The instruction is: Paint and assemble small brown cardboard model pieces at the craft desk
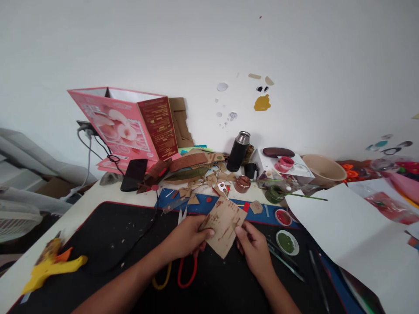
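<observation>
A square piece of brown cardboard [223, 222] with reddish-brown paint smears is held up above the black mat [127, 240]. My left hand [193, 233] grips its left edge, thumb on the face and fingers behind. On the opposite side, my right hand [252, 242] pinches the right edge between thumb and fingers. Beneath my left hand lie scissors [188, 279] with one red and one yellow handle loop, their blades showing beyond the wrist. Right of my right hand sit a lid of green paint [287, 243] and a lid of red paint [283, 217].
A yellow glue gun [52, 266] lies at the left. Behind are a phone [133, 174], a pink box [121, 126], cardboard scraps [193, 174], a black flask [238, 152] and paint jars, a green one [275, 194] with a brush across it. White paper [353, 226] covers the right side.
</observation>
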Tool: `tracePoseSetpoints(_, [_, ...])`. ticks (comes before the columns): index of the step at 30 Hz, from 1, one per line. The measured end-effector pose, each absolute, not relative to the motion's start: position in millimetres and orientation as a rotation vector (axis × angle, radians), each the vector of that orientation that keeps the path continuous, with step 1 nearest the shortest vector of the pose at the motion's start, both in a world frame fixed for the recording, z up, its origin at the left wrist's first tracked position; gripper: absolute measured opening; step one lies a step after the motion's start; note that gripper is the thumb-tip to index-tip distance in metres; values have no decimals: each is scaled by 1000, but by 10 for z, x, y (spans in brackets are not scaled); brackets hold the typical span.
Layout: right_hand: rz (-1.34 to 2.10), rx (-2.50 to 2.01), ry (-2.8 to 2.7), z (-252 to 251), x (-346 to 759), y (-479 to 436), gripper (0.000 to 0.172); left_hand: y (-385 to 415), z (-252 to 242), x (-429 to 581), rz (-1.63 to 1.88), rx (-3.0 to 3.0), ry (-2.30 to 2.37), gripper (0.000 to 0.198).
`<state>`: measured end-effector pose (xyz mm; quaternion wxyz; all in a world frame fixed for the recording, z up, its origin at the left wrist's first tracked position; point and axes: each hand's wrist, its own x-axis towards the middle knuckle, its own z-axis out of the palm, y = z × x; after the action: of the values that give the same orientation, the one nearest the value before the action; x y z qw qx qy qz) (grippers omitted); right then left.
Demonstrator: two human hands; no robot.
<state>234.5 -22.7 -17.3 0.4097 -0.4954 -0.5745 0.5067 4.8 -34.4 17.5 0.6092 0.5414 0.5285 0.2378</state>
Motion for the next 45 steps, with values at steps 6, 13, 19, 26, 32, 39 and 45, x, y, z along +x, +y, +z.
tracePoseSetpoints(6, [1322, -1258, -1338, -208, 2314, -222, 58, -364, 117, 68, 612, 1389, 1167, 34])
tracePoseSetpoints(13, [1359, -1221, -1254, -295, 2295, -223, 55, -289, 158, -137, 608, 1196, 1167, 46])
tracePoseSetpoints(19, [1329, -1228, -1295, -310, 2307, -221, 54, -299, 244, -108, 492, 1256, 1267, 48])
tracePoseSetpoints(26, [1259, -1249, -1382, -369, 2321, -229, 50, -258, 287, -103, 557, 1230, 1290, 60])
tracePoseSetpoints(32, [1190, -1262, -1449, -306, 2314, -225, 46, -239, 257, -196, 621, 1182, 1461, 59])
tracePoseSetpoints(39, [1060, -1313, -1560, -256, 2311, -229, 46, -250, 206, -270, 680, 1053, 1480, 65])
tracePoseSetpoints(45, [1102, -1308, -1538, -282, 2308, -228, 45, -257, 300, -293, 639, 1084, 1424, 60])
